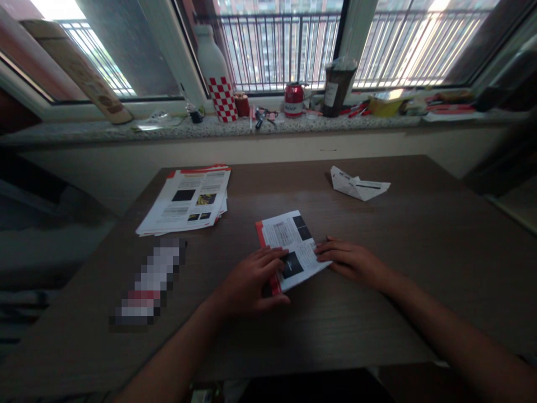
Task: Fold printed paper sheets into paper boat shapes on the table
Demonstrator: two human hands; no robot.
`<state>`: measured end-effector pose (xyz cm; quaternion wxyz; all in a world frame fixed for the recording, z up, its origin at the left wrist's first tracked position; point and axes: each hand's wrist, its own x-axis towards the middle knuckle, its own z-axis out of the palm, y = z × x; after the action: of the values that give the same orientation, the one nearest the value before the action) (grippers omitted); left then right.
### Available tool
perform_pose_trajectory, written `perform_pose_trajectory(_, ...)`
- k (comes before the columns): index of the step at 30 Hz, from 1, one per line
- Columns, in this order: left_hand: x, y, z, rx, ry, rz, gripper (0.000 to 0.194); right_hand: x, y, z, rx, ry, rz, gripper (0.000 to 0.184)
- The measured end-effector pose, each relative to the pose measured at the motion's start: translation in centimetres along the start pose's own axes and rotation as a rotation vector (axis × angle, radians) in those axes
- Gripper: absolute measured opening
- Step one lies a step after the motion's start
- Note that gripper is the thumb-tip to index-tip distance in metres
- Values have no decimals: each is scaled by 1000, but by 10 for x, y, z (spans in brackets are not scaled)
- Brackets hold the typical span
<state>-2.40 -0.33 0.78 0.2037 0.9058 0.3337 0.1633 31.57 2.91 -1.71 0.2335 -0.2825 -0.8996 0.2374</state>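
A folded printed sheet (289,240) with a red edge lies on the brown table (419,240), near the middle. My left hand (251,280) rests on its near left corner, fingers stretched over the paper and thumb tucked along the lower edge. My right hand (352,262) lies flat at the sheet's right edge, fingertips pressing on the paper. A finished folded paper shape (358,184), like a small boat, sits farther back to the right, apart from both hands.
A stack of printed sheets (188,201) lies at the back left of the table. A blurred-out object (151,280) lies left of my hands. The windowsill behind holds a checkered bottle (218,78), a red can (293,99), a dark cup (338,87) and small clutter.
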Motion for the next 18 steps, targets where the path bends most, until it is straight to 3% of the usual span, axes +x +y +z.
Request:
perform_pose_trajectory(2, -2, -2, -3, 67, -4, 11, 71, -1, -1, 0, 16, 30, 24, 27)
perform_pose_trajectory(3, -2, -3, -3, 99, 5, 6, 73, -1, -1, 1, 23, 46, 33, 27)
perform_pose_trajectory(7, -4, -12, 5, 183, 68, -64, 36, -1, -1, 1, 30, 90, 48, 25)
perform_pose_trajectory(14, -5, -22, 14, 132, 146, -71, 32, 4, 0, -1, -67, 36, 55, 38)
perform_pose_trajectory(18, -5, -23, 12, 101, 174, -74, 30, 6, 3, 4, -141, 59, 60, 33)
